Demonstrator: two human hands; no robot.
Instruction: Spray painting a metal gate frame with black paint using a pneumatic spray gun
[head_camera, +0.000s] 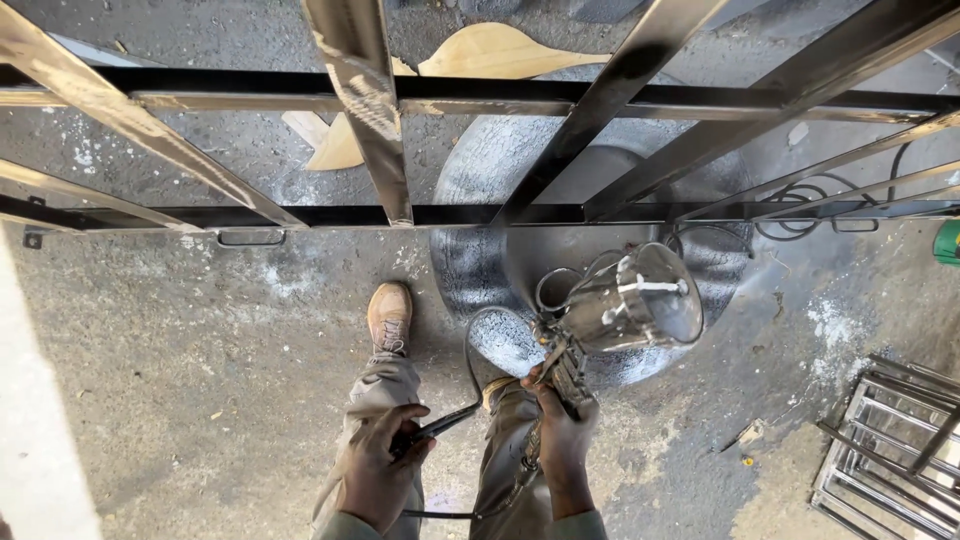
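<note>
My right hand (560, 435) grips the handle of a metal spray gun (620, 305) with a shiny round cup on top, its nozzle pointing toward a glossy black metal gate frame (380, 215) that lies flat above the ground. My left hand (385, 465) is closed around the dark air hose (445, 420), which loops up to the gun. A large grey paint-speckled tyre (480, 180) lies under the frame, just ahead of the gun. My tan boot (389, 318) and trouser legs stand below the frame's near bar.
A pale cut wooden shape (490, 55) lies beyond the tyre. Another metal grille (890, 450) rests on the ground at lower right. Coiled wire (800, 205) lies right of the tyre, and a green object (948, 242) sits at the right edge. The concrete ground is rough and paint-stained.
</note>
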